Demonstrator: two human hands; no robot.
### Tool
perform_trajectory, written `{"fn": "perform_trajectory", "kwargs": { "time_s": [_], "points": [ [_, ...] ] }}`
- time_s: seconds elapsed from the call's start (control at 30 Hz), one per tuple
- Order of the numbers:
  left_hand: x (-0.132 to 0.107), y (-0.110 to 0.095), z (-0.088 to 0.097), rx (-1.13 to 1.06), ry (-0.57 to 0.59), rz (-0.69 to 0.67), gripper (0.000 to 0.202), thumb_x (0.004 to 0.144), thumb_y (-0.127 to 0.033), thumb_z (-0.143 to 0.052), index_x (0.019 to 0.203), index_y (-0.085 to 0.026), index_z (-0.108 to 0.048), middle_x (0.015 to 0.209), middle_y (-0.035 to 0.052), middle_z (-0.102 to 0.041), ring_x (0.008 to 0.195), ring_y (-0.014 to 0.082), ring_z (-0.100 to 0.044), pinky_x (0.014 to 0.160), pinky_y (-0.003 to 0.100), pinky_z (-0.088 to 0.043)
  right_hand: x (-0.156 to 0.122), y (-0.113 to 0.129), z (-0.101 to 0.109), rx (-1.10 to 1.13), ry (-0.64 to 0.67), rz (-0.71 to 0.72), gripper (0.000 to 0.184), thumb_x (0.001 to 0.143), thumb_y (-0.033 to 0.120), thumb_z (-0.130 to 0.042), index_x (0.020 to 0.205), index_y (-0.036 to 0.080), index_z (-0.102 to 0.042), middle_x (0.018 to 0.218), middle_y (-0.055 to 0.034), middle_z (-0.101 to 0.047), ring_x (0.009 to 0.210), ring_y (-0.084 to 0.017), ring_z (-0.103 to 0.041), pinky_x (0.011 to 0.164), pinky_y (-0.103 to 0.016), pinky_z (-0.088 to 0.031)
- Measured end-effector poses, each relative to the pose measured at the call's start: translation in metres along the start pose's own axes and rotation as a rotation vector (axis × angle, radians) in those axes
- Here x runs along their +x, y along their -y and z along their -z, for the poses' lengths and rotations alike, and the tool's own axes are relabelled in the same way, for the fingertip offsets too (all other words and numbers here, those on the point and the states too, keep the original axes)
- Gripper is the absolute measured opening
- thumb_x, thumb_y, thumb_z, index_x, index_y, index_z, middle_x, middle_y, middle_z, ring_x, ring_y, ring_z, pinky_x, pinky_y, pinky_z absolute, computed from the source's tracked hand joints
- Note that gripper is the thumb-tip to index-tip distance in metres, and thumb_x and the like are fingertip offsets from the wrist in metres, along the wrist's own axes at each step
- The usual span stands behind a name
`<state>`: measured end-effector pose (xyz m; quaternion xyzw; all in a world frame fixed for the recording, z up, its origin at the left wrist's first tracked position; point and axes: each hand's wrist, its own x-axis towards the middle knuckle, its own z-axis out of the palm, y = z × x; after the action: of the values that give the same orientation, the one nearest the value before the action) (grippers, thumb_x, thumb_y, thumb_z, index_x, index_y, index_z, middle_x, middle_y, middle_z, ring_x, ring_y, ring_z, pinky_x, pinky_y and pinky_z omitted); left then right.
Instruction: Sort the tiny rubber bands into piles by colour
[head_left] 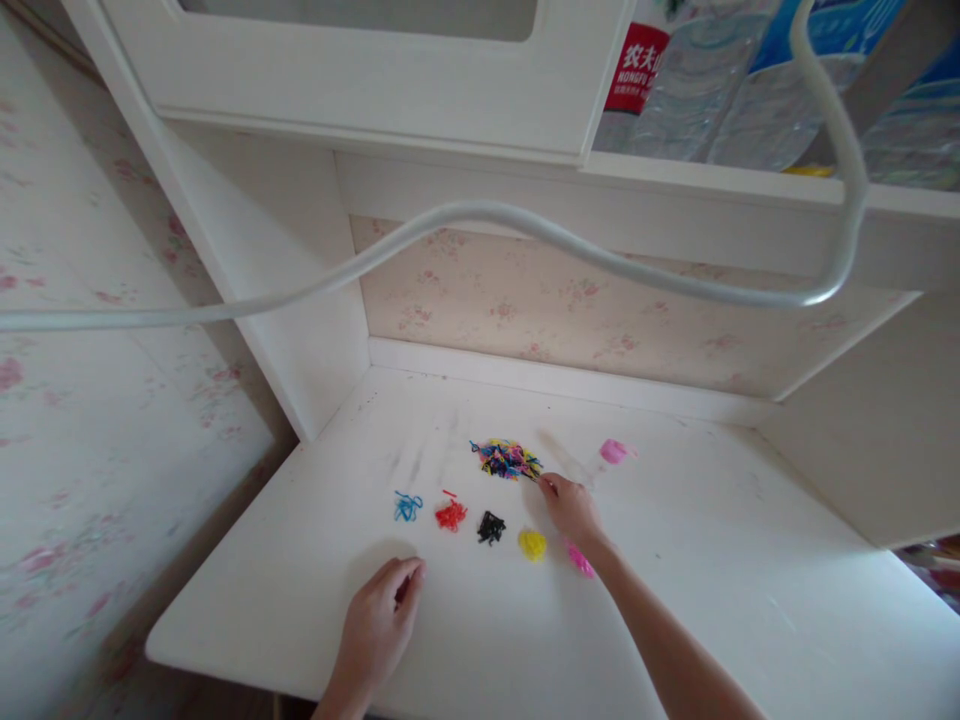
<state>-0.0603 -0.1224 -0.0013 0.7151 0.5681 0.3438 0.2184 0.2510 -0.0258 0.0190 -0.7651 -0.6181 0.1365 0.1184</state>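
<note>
My right hand (571, 510) pinches at the right edge of a mixed pile of small coloured rubber bands (506, 459), with a thin dark band at its fingertips. Loosely curled into a fist, my left hand (382, 605) rests on the table; nothing shows in its fingers. Between me and the mixed pile runs a row of sorted heaps: blue bands (408, 507), red bands (451, 515), black bands (491, 527), yellow bands (532, 545) and pink bands (580, 561). My right forearm partly covers the pink heap.
A pink object (613, 451) lies at the back right of the white table (720, 560). A pale cable (480, 212) crosses the view above the table. Wrapped water bottles (705, 85) stand on the upper shelf. A side panel (292, 260) rises at the left.
</note>
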Motion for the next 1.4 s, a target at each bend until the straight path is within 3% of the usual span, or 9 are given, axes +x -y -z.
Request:
{"fn": "perform_trajectory", "kwargs": {
  "time_s": [0.63,0.77,0.93,1.1,1.27,1.4],
  "points": [
    [-0.002,0.000,0.000,0.016,0.027,0.005,0.024,0.091,-0.032,-0.043,0.094,-0.023,-0.065,0.082,0.0014,-0.067,0.073,0.0135,-0.063,0.067,0.022,-0.050,-0.006,-0.009,-0.004,0.129,-0.054,-0.025,0.039,0.090,0.035,-0.035,0.094,0.019,-0.069,0.091,-0.0084,-0.072,0.083,-0.018,-0.065,0.070,-0.025,-0.041],
    [-0.002,-0.003,0.001,0.023,0.026,0.001,0.025,0.091,-0.033,-0.042,0.094,-0.023,-0.065,0.079,0.0011,-0.067,0.070,0.0133,-0.063,0.066,0.022,-0.050,-0.018,0.000,0.003,0.168,-0.073,0.025,0.042,0.090,0.040,-0.032,0.099,0.020,-0.068,0.092,-0.0054,-0.072,0.083,-0.018,-0.065,0.069,-0.024,-0.042],
    [-0.001,-0.005,0.001,0.038,0.028,0.007,0.025,0.090,-0.033,-0.042,0.090,-0.023,-0.065,0.074,0.0005,-0.065,0.065,0.0125,-0.061,0.061,0.021,-0.048,-0.052,0.028,0.005,0.183,-0.041,0.130,0.044,0.090,0.050,-0.033,0.096,0.026,-0.069,0.083,-0.0021,-0.072,0.074,-0.017,-0.065,0.063,-0.021,-0.041],
    [-0.001,-0.005,0.001,0.032,0.031,0.013,0.025,0.091,-0.033,-0.042,0.089,-0.023,-0.065,0.076,0.0010,-0.066,0.067,0.0125,-0.061,0.062,0.020,-0.049,-0.073,0.054,0.001,0.078,0.023,0.282,0.038,0.093,0.042,-0.033,0.088,0.031,-0.069,0.081,0.0020,-0.073,0.073,-0.014,-0.065,0.060,-0.019,-0.037],
    [-0.001,-0.006,0.001,0.012,0.045,0.028,0.024,0.091,-0.033,-0.042,0.091,-0.023,-0.064,0.080,0.0009,-0.066,0.071,0.0125,-0.062,0.066,0.020,-0.049,-0.074,0.060,0.003,-0.003,0.093,0.286,0.037,0.093,0.041,-0.035,0.084,0.031,-0.069,0.079,0.0022,-0.073,0.071,-0.015,-0.066,0.058,-0.019,-0.036],
    [-0.002,-0.005,0.000,0.015,0.066,0.025,0.024,0.091,-0.034,-0.042,0.090,-0.023,-0.063,0.076,0.0002,-0.065,0.067,0.0119,-0.061,0.063,0.020,-0.048,-0.082,0.052,0.013,0.080,0.016,0.274,0.041,0.093,0.045,-0.031,0.087,0.032,-0.070,0.078,0.0008,-0.073,0.071,-0.016,-0.066,0.059,-0.019,-0.038]
  ]
}}
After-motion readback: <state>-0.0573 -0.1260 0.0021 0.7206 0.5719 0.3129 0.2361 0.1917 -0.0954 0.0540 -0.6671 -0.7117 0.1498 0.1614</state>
